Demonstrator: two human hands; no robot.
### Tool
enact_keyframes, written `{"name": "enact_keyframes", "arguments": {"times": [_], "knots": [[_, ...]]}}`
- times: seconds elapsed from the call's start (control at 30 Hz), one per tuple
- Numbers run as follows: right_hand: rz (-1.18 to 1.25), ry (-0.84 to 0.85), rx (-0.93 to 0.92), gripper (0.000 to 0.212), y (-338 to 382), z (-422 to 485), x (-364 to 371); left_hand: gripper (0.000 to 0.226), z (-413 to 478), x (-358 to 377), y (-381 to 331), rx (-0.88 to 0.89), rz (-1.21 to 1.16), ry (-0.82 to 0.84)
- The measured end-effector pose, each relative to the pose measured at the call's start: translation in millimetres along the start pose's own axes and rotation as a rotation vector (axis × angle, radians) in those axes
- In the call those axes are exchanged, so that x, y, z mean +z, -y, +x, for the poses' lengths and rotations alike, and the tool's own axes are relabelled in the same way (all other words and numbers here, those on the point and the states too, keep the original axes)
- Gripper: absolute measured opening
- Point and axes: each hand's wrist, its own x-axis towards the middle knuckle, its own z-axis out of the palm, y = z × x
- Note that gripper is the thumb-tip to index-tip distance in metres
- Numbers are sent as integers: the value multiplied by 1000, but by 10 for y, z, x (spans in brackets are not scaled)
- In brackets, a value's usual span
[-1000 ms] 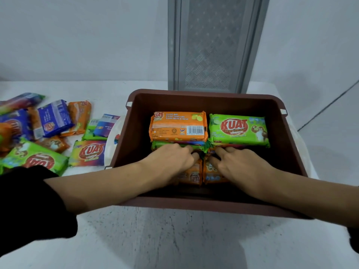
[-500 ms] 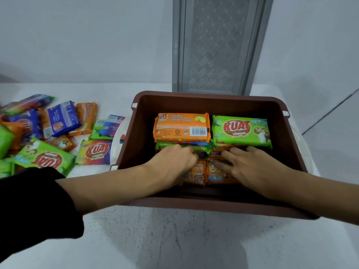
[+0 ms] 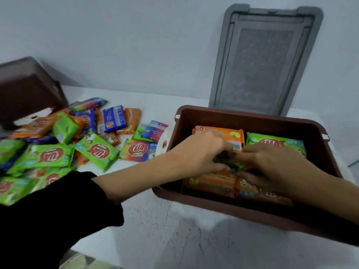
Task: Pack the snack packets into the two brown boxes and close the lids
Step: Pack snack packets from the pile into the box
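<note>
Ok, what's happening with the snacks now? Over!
Left hand pinching green packet inside brown box; right hand on it too, grip blurred. Loose packets waiting on table. Grey lid off, leaning behind. Nothing blocking.

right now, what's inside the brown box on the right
An orange packet and a green packet at the back, orange packets along the front. The left hand and right hand cover the middle, where only green wrapper shows; lower layers are hidden.

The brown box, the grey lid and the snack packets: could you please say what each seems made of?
Brown box: likely moulded plastic, matte, with a rolled rim. Grey lid: probably plastic too, textured panel. Snack packets: glossy printed film, crinkled with sealed ends.
</note>
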Motion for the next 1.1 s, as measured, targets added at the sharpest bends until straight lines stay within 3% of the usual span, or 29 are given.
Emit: {"name": "enact_keyframes", "arguments": {"times": [0.13,0.27,0.33,0.47,0.57,0.67,0.87,1.1], "knots": [[18,-245,-45,39,200,322,-478,24,-375,-473,297,-157,-100,-260],[20,-350,-176,30,502,898,-725,21,-992,-674,933,-388,-39,-342],[51,-298,-231,30,697,1259,-729,26,-1309,-657,1314,-475,8,-292],[138,-89,-309,42,1086,1949,-510,57,-1726,-375,1902,-633,-44,-48],[138,138,-348,63,1312,2275,-219,79,-1798,-99,2090,-631,-77,45],[-36,295,-339,84,1424,2444,7,87,-1777,89,2200,-559,42,99],[-285,316,-302,90,1498,2358,126,84,-1783,107,2238,-420,391,188],[-287,322,-252,88,1541,2278,108,84,-1884,74,2051,-432,266,214]]}}
